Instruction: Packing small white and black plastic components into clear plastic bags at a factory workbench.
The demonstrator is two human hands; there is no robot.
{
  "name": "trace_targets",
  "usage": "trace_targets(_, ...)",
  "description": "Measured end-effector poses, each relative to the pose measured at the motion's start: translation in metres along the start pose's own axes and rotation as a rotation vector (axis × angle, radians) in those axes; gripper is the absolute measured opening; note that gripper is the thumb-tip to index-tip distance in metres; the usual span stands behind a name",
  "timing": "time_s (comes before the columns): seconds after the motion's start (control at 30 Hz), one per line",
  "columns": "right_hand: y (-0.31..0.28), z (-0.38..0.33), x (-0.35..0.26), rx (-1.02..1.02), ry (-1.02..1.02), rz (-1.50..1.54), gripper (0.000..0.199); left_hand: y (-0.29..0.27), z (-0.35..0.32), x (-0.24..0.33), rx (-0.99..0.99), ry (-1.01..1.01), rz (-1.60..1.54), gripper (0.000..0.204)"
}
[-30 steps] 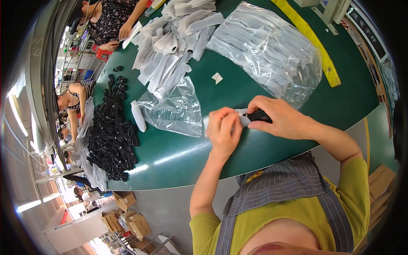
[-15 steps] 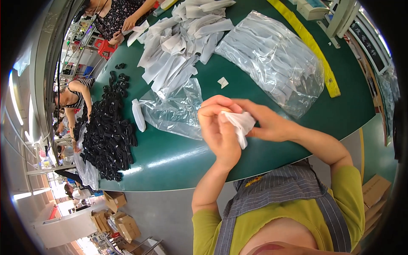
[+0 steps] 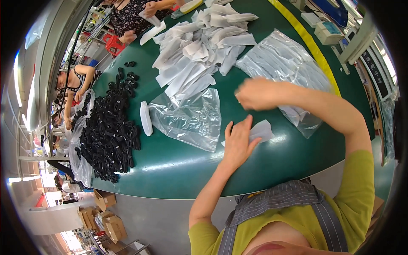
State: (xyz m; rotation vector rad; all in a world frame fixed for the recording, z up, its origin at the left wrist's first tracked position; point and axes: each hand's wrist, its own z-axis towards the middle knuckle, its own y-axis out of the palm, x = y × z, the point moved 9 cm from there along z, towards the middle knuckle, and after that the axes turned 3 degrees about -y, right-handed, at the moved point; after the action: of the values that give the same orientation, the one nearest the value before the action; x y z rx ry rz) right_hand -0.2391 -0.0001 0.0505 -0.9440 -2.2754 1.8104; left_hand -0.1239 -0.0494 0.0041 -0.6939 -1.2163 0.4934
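My left hand lies on the green table with its fingers spread, pressing a flat white sleeve that shows on both sides of it. Above and to the right, my right hand is curled closed and slightly blurred, just over the table; whatever its fingertips hold, if anything, is hidden. Left of my hands lies a flat clear plastic bag, with a filled white packet at its left edge. Beyond is a loose pile of white sleeves. A clear bag full of white sleeves lies partly under my right forearm.
A heap of bundled black cables covers the table's left end. Two people work at the far left edges. A yellow strip runs along the right side, near a small device. Cardboard boxes stand on the floor.
The white sleeve, earlier crumpled between both hands, now lies on the table under my left hand. My right hand has moved up and away, over where a small white scrap lay.
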Motion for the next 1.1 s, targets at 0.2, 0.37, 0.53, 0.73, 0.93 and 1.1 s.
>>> trace_targets(0.2, -0.042, 0.100, 0.012, 0.900, -0.328, -0.431, 0.076, 0.019, 0.005, 0.017, -0.032, 0.301, 0.295, 0.056)
trace_targets(0.37, -0.035, 0.155, 0.009, 0.734, -0.195, -0.379, 0.097, -0.019, 0.037, -0.016, 0.153, 0.114, 0.600, 0.039)
trace_targets(0.53, -0.022, 0.158, 0.008, 0.627, -0.213, -0.294, 0.087, -0.074, 0.001, -0.098, 0.267, -0.097, 0.789, 0.039)
trace_targets(0.73, 0.010, 0.104, -0.012, 0.567, -0.205, -0.285, 0.076, -0.102, -0.051, -0.069, 0.211, -0.037, 0.827, 0.029)
trace_targets(0.93, 0.039, 0.012, -0.055, 0.568, -0.224, -0.237, 0.078, -0.035, -0.078, 0.041, 0.086, 0.281, 0.446, 0.036)
trace_targets(1.1, 0.020, -0.059, -0.074, 0.758, -0.240, -0.263, 0.070, -0.006, -0.075, 0.042, 0.039, 0.192, 0.417, 0.039)
